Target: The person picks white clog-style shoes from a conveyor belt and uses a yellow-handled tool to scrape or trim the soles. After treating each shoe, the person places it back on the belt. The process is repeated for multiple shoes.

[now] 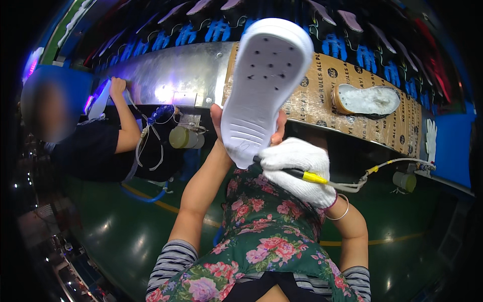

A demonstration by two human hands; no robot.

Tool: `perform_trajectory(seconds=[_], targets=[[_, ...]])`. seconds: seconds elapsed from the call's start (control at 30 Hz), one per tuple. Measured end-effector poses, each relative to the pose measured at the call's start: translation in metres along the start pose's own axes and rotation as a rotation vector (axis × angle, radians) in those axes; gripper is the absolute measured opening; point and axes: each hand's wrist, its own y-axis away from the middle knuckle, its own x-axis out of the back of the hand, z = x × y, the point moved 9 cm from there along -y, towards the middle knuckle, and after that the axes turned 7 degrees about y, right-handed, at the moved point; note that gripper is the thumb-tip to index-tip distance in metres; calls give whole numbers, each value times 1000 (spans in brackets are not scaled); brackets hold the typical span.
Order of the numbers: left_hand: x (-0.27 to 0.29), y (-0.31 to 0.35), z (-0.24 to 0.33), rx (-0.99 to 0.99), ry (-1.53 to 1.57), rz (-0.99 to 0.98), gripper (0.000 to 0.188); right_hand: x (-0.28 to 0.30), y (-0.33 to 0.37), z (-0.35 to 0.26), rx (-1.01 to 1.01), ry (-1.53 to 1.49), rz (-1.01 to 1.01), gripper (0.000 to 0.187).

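One shoe sole: pale lilac-white, dark dots across its wide end, ridges toward its narrow end, held up in the left hand.
Left-hand grip: bare, partly curled behind the sole, thumb at one edge, fingertips at the other.
Right hand: white-gloved, fingers closed around a black pen-shaped tool with a yellow collar.
Tool tip: beside the sole's narrow end; cannot tell if it touches.
Cord: pale, trailing rightward from the right hand.
Brown printed sheet: beyond the right hand, bearing a second, tan-edged shoe sole.
Spare white glove: well right of the right hand.
Co-worker's hand: well left of the left hand.
Blue clamps: in a row beyond both hands.
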Motion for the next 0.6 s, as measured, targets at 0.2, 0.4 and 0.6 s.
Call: perform_trajectory(seconds=[0.2,0.4,0.6], targets=[[-7,-19,5,149,-40,-119,118,-27,24,-15,267,319,-104,48],[-1,-18,-2,276,-97,-192,119,-3,11,-15,-31,-56,-43,24],[0,-20,-4,331,-172,269,107,-18,24,-27,323,417,17,33]])
